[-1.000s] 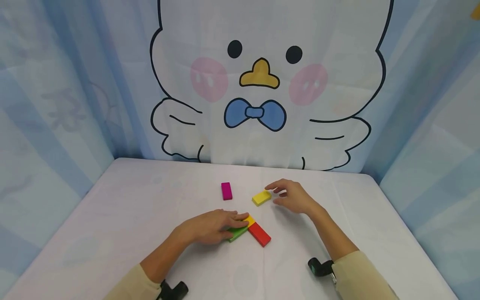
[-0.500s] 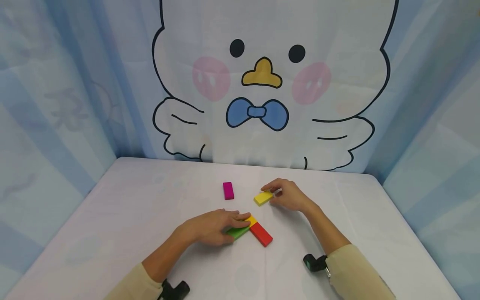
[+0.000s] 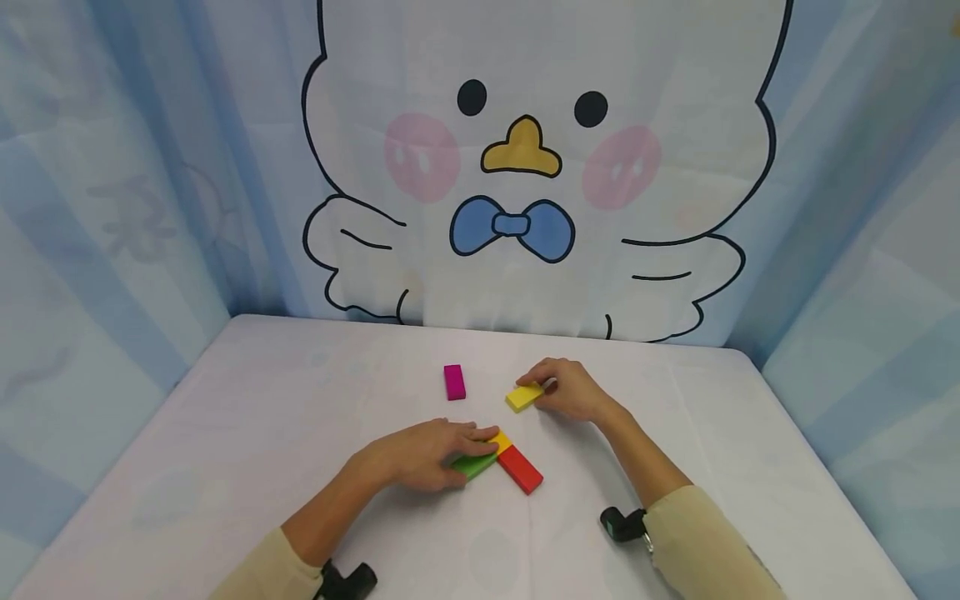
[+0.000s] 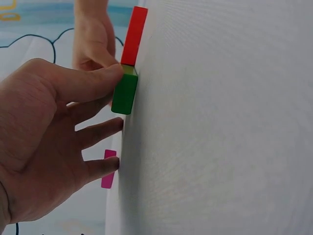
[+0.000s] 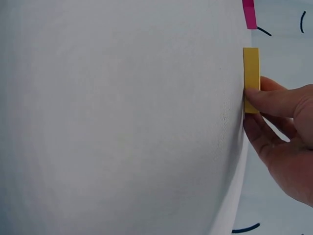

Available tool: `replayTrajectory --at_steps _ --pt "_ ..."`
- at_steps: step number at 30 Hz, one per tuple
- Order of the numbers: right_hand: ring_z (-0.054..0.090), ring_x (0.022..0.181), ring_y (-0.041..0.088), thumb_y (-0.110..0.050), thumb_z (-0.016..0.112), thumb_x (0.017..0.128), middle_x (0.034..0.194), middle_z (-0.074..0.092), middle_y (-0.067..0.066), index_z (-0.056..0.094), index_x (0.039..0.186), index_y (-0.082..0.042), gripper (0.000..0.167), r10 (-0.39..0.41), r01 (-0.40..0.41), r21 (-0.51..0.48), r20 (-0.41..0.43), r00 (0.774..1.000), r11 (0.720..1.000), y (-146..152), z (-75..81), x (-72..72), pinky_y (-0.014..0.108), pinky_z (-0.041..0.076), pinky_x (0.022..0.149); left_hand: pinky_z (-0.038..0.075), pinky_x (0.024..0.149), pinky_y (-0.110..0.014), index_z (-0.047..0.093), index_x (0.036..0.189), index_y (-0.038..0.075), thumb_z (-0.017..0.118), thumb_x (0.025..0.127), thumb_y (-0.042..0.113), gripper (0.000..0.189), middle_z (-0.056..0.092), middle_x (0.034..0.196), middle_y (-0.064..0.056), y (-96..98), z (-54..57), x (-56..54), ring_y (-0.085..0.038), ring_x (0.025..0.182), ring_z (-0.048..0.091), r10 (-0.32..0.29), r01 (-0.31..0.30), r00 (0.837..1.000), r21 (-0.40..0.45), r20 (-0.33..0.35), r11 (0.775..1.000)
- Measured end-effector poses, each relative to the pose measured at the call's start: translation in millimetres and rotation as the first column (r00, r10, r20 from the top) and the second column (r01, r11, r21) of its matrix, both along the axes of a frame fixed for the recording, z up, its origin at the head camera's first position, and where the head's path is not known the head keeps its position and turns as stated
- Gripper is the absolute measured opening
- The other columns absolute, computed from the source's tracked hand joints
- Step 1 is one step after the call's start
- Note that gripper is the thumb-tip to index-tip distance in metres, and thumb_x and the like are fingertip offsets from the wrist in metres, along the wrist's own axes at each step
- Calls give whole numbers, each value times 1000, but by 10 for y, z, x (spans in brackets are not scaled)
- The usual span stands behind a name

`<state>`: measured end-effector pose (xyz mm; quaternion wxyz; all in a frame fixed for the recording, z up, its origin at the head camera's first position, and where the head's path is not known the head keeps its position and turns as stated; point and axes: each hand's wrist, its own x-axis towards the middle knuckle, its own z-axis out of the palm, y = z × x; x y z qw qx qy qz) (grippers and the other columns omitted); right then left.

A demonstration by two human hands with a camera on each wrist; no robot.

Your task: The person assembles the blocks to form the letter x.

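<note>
On the white table, my left hand [image 3: 431, 454] lies over a green block [image 3: 476, 465], thumb at its near edge and index finger on the far side. The other left fingers are spread, some reaching over an orange-yellow block [image 3: 501, 443] that is partly covered. A red block [image 3: 521, 470] meets this group end-on and points toward the near right. Farther back, my right hand [image 3: 572, 392] pinches a bright yellow block [image 3: 523, 397] by its right end. The right wrist view has the thumb across the near side of that yellow block [image 5: 251, 73], with fingers behind it.
A magenta block [image 3: 454, 382] lies by itself to the left of the yellow one, toward the back. Behind the table [image 3: 300, 375] hangs a curtain [image 3: 517, 292] printed with a cartoon bird. Each forearm wears a black wrist camera [image 3: 624, 525].
My right hand has moved slightly left and closed its thumb and fingers on the yellow block, which lies in about the same place. The left hand and the other blocks have stayed put.
</note>
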<state>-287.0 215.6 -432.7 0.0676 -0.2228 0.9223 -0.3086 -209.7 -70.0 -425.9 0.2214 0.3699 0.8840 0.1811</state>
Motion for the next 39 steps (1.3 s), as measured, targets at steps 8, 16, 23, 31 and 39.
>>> replayTrajectory --at_steps 8,16,23,31,39 --pt "66 112 24 5 76 89 120 74 6 79 117 -9 32 -24 24 12 3 1000 1000 -28 11 19 40 60 98 32 126 -54 50 155 36 70 98 25 61 37 165 21 -5 -8 5 -20 156 35 1 -1 1000 -2 -5 1000" --pt "66 113 24 5 78 88 119 75 5 80 115 -10 32 -52 53 26 -8 999 998 -31 23 41 40 60 97 30 126 -54 48 156 37 70 99 27 62 37 165 21 12 -8 5 -19 157 34 2 -2 1000 -13 -7 1000" --pt "67 113 24 4 78 88 119 76 5 81 114 -12 30 -74 74 36 7 997 997 -38 33 48 39 61 96 31 126 -56 49 155 38 70 99 26 62 36 166 21 8 -3 13 -20 157 34 17 -17 1000 -19 -6 1000" --pt "66 115 25 4 79 87 120 75 5 81 114 -12 31 -82 81 39 23 996 996 -8 45 81 38 61 96 34 124 -57 49 155 40 72 98 27 62 37 165 22 12 -1 15 -20 156 35 36 -36 999 -22 6 999" --pt "66 115 25 3 80 87 120 74 4 81 114 -12 31 -82 81 53 20 996 995 10 74 119 38 61 95 32 125 -55 49 155 38 71 99 26 62 35 166 21 11 -1 11 -21 157 34 26 -26 1000 -16 -7 1000"
